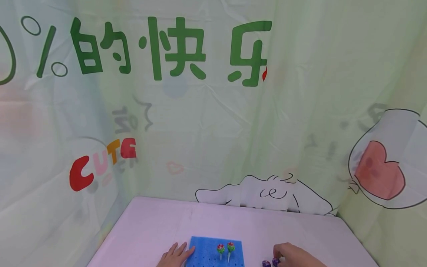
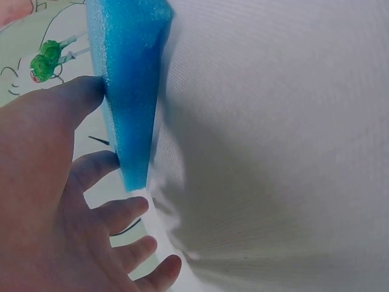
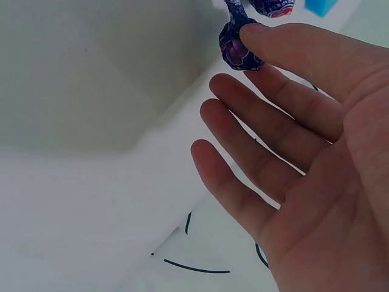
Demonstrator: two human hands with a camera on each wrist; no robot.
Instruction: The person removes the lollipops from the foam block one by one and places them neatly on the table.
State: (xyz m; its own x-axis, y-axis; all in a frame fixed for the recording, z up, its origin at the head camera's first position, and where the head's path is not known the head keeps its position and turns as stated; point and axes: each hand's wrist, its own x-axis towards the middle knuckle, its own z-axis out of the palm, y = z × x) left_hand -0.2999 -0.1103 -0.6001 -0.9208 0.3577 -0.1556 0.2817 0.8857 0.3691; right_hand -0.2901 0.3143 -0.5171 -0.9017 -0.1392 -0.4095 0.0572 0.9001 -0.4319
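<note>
Purple-wrapped lollipop (image 3: 233,51), stick cut off; right hand (image 1: 293,254) pinches it; left hand (image 1: 175,256) spread, touching blue block (image 1: 204,247).

Blue rectangular foam block (image 1: 204,248) cut off by head view's bottom edge; round purple-wrapped lollipop (image 3: 237,50), stick cut off by right wrist view's top; second purple-wrapped lollipop (image 3: 272,5) likewise

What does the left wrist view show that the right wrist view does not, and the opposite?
Only the left wrist view shows the left hand and two green lollipops. Only the right wrist view shows the right hand, pinching a purple-wrapped lollipop beside another purple one. Both share the pale tabletop, the printed backdrop and, probably, the blue foam block, just a small piece in the right wrist view.
</note>
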